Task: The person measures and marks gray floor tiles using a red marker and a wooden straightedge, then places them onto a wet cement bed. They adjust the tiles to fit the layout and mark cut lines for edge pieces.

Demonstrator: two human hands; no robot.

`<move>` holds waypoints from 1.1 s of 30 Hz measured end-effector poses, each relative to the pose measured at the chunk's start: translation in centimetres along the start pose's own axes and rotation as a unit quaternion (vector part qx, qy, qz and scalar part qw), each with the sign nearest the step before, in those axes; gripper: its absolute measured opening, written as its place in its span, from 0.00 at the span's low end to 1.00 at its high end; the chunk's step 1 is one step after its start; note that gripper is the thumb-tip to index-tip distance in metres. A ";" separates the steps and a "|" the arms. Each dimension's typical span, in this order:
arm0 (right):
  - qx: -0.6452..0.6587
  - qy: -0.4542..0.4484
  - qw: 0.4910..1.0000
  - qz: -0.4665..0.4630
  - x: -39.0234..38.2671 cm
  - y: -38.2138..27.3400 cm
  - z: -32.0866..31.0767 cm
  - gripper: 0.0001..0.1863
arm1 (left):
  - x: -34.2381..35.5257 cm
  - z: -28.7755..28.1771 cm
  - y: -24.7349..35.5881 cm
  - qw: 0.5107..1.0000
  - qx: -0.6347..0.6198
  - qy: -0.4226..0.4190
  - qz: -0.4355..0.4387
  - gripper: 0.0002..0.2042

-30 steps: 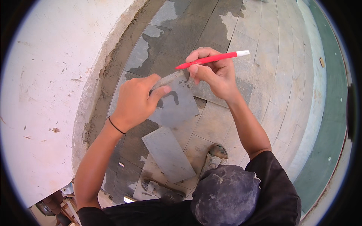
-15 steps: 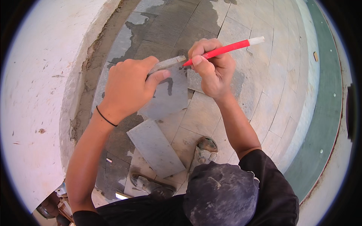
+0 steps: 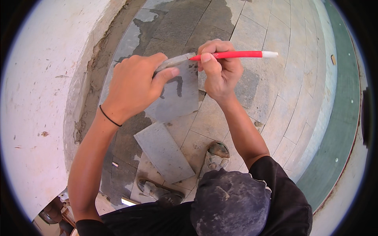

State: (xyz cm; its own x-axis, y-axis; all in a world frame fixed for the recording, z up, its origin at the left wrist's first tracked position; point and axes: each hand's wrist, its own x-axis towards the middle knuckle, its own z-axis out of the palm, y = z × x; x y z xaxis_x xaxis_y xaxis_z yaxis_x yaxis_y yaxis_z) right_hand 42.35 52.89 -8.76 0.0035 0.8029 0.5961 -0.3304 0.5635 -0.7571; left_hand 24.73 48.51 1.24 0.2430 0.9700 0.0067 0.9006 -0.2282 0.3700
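Note:
My left hand (image 3: 132, 88) grips the top edge of a grey stone tile (image 3: 179, 104), its thumb on the near face and its fingers behind, hidden. Dark wet-looking marks stain that face. Pinched in my right hand (image 3: 221, 72) is a red marker pen (image 3: 242, 54) with a white end. The pen lies nearly level, its tip at the right part of the tile's top edge. Whether the tip touches the tile, I cannot tell for sure.
Another grey tile (image 3: 165, 151) lies loose on the floor by my shoes (image 3: 215, 157). Laid paving tiles (image 3: 285, 74) spread ahead, partly dark and damp. A rough white wall (image 3: 35, 98) stands on the left; a green strip (image 3: 346, 102) curves along the right.
The marker has swung from a slant to almost level, and its tip has moved up a little to the tile's top edge. The left hand keeps its hold on the tile.

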 end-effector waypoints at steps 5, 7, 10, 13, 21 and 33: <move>-0.026 -0.011 1.000 -0.005 0.1 0.0 -0.2 0.03 | 0.0 -0.1 -0.3 1.000 0.010 -0.023 -0.006 0.18; -0.033 -0.012 0.999 -0.007 0.2 0.0 -0.2 0.03 | 0.0 -0.1 -0.3 1.000 0.008 -0.025 -0.007 0.18; -0.045 -0.017 0.999 -0.016 0.2 0.1 -0.3 0.03 | 0.1 -0.1 -0.3 1.000 0.013 -0.028 -0.007 0.18; -0.051 -0.023 0.998 -0.017 0.4 0.1 -0.3 0.03 | 0.1 0.0 -0.2 1.000 -0.001 0.003 0.007 0.22; -0.074 -0.026 0.997 -0.020 0.5 0.2 -0.4 0.03 | 0.3 0.0 -0.3 1.000 -0.007 -0.017 -0.005 0.20; -0.102 -0.069 0.989 -0.078 0.7 0.7 -0.7 0.04 | 0.4 -0.1 -0.6 1.000 -0.002 -0.031 -0.004 0.18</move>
State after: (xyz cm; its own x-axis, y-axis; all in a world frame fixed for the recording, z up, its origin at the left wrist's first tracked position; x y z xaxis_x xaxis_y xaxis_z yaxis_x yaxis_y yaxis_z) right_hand 42.81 53.97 -9.09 -0.0935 0.6764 0.7306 -0.1377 0.7179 -0.6823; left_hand 24.30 49.03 1.11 0.2575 0.9648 -0.0539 0.9010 -0.2196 0.3741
